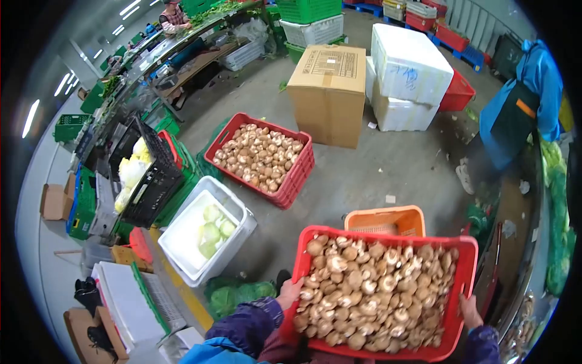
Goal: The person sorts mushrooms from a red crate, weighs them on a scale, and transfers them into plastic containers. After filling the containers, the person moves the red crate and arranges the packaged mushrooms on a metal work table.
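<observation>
A red plastic crate (pixel 385 233), heaped with brown-capped mushrooms (pixel 376 291), is in front of my body. My left hand (pixel 290 293) grips its left side, and the fingers wrap partly out of sight around the rim. On the opposite side, my right hand (pixel 470 312) holds the crate's right edge. Just beyond the far rim sits an orange basket (pixel 388 213), partly hidden by the crate. Farther ahead on the floor stands another red crate (pixel 297 176) of mushrooms.
Left of me are a white bin (pixel 240 233) with pale green vegetables and green net bags (pixel 233 297). Ahead stand a cardboard box (pixel 327 91) and stacked white foam boxes (pixel 407 76). A person in a blue garment (pixel 515 109) is at right; another person (pixel 174 18) is far left.
</observation>
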{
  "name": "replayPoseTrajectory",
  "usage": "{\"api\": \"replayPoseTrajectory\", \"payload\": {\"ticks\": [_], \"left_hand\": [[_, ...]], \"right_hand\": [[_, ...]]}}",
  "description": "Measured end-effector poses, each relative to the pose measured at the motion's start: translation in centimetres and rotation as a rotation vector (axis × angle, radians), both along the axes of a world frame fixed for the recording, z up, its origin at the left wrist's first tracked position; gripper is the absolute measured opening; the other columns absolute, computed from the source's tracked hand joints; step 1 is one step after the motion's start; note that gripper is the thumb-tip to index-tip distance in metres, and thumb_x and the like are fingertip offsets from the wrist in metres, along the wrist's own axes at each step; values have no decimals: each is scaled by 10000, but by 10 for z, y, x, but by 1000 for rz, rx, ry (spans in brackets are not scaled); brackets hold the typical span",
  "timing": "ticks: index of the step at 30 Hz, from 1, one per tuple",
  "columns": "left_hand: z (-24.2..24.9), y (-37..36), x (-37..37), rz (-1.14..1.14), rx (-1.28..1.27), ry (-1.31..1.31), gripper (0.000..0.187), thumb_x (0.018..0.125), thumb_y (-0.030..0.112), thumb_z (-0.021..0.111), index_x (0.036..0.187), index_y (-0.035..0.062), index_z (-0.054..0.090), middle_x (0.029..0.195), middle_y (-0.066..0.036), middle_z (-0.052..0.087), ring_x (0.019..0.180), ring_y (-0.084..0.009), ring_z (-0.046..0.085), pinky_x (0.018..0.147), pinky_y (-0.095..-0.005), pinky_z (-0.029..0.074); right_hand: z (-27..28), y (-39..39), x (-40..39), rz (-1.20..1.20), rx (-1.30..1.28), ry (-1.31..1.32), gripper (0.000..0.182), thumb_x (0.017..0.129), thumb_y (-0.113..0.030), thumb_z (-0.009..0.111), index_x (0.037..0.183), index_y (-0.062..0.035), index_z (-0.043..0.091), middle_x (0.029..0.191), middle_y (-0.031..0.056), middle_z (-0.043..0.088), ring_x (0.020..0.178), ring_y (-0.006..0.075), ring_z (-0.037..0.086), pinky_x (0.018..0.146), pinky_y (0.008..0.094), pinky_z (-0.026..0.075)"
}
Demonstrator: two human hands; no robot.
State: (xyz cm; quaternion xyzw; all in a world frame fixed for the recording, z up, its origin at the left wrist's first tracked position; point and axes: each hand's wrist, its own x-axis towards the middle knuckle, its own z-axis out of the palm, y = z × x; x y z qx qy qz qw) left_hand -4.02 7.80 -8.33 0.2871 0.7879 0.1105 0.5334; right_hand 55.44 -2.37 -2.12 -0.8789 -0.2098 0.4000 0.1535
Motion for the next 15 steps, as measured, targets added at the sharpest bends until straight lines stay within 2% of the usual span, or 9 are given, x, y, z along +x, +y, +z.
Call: {"api": "replayPoseTrajectory", "payload": {"ticks": [2, 3, 5, 7, 9, 10, 12, 14, 15], "left_hand": [[32, 18, -17, 16, -25, -33, 369, 834, 403, 547, 932, 59, 637, 617, -50, 581, 483, -150, 535, 433, -316, 426], [60, 29, -23, 1, 0, -92, 374, 830, 402, 554, 922, 49, 637, 600, -54, 567, 478, -149, 526, 431, -316, 412], [79, 42, -52, -38, -65, -87, 386, 813, 404, 573, 919, 38, 638, 619, -66, 575, 515, -150, 539, 459, -311, 416], [111, 53, -69, -38, -89, -81, 395, 806, 406, 581, 929, 36, 640, 649, -79, 593, 554, -157, 561, 496, -312, 438], [136, 58, -97, -128, -2, -19, 418, 790, 416, 590, 975, 45, 639, 737, -118, 629, 664, -186, 603, 610, -330, 468], [135, 53, -111, -110, 24, -12, 418, 790, 416, 590, 975, 45, 639, 737, -118, 629, 664, -186, 603, 610, -330, 468], [137, 49, -146, -109, 121, -42, 428, 780, 415, 596, 1016, 60, 631, 815, -136, 644, 768, -207, 619, 707, -344, 465], [130, 58, -180, -82, 180, -74, 420, 781, 407, 596, 1028, 69, 625, 813, -124, 643, 760, -206, 620, 696, -347, 463], [148, 63, -191, -61, 173, -41, 417, 782, 403, 597, 1030, 69, 623, 815, -123, 643, 752, -205, 617, 691, -344, 463]], "right_hand": [[68, 11, -47, -85, -6, 39, 225, 866, -231, 525, 854, -42, 403, 509, 44, 435, 360, 168, 428, 319, 305, 364], [85, 13, -56, -84, 18, 113, 194, 863, -201, 516, 737, -67, 454, 501, 14, 432, 364, 138, 422, 320, 282, 354], [118, 11, -87, -110, 1, 113, 199, 859, -186, 512, 699, -79, 461, 501, 8, 433, 366, 126, 418, 323, 274, 351], [124, 0, -95, -140, 25, 117, 216, 852, -167, 511, 656, -90, 463, 491, -2, 425, 359, 118, 412, 318, 266, 346], [120, -7, -108, -127, 63, 123, 218, 847, -163, 515, 651, -88, 458, 478, -5, 415, 348, 121, 410, 309, 268, 342], [112, -11, -120, -128, 94, 126, 219, 847, -163, 515, 650, -88, 457, 475, -6, 413, 345, 122, 409, 307, 269, 341], [109, -4, -154, -114, 151, 128, 221, 846, -163, 516, 648, -87, 455, 471, -8, 409, 340, 123, 407, 303, 270, 340], [126, 24, -181, -86, 192, 138, 223, 846, -163, 517, 647, -86, 453, 466, -9, 405, 335, 124, 405, 298, 272, 338], [137, 39, -193, -67, 206, 146, 224, 845, -163, 518, 646, -86, 452, 463, -10, 403, 332, 124, 404, 296, 273, 337]]}}
